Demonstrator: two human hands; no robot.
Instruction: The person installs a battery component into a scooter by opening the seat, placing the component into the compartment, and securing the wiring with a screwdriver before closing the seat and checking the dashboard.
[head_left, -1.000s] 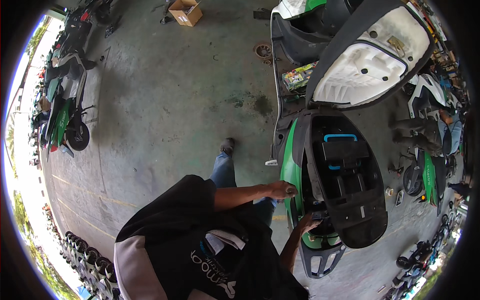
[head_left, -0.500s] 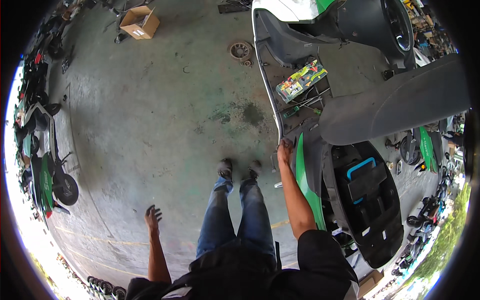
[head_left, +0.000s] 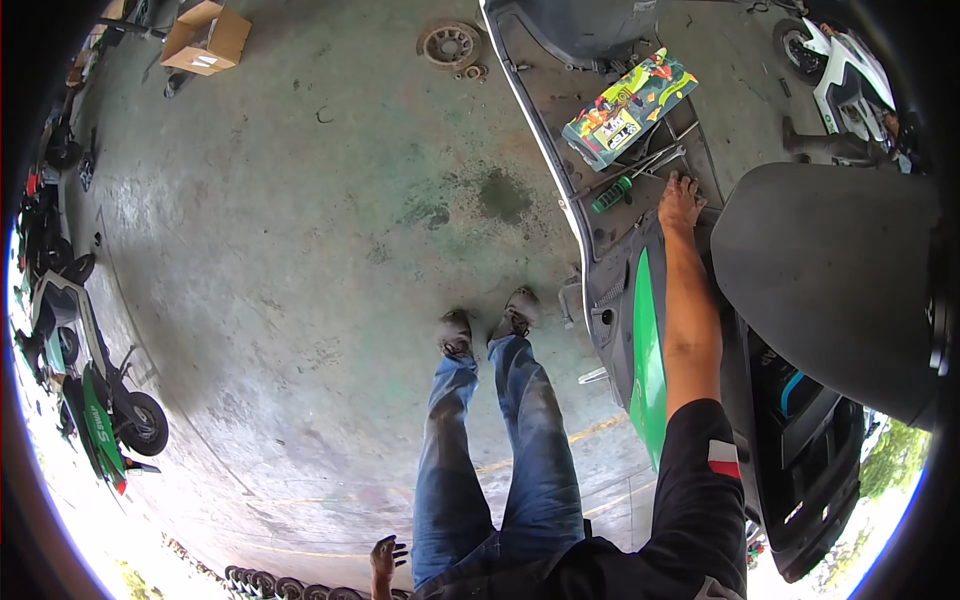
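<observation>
My right hand reaches down to the scooter's footboard, beside a few long-shafted tools. Its fingers are slightly bent and apart, and whatever lies beneath the palm is hidden. Just left of it lies a screwdriver with a green handle, next to crossing metal rods. A colourful printed box rests on the footboard beyond the tools. Low in the picture, by my left leg, my left hand hangs in the air, fingers apart and holding nothing.
The scooter's dark seat is raised at my right, above the storage compartment. Its green side panel runs under my right arm. A round metal wheel part and an open cardboard box sit on the floor ahead. Parked scooters line the left.
My right hand has left the scooter's edge and moved forward and right onto the footboard by the tools. My left hand has dropped back toward my leg. The view has shifted toward the scooter.
</observation>
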